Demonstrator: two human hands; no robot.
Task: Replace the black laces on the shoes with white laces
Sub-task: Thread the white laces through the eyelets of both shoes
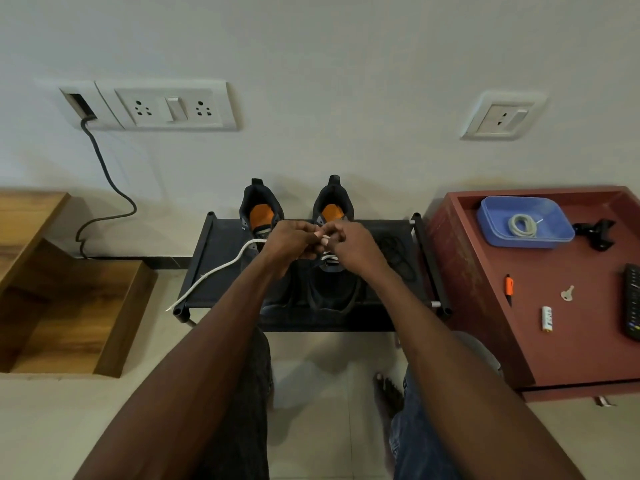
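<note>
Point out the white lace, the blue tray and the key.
white lace point(221, 268): head view, on the loose stretch trailing left over the rack.
blue tray point(554, 237): head view, on its bare floor near the front.
key point(567, 293): head view, on its middle.

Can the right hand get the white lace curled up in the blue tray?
Probably yes, once it lets go. The right hand is busy pinching a lace at the shoe, but the blue tray sits open on the red cabinet, with nothing covering the coiled lace.

Matt black fabric shoe rack point(221, 271), woven white lace point(221, 268), glossy blue plastic tray point(554, 237), grained wooden shelf point(69, 306).
</note>
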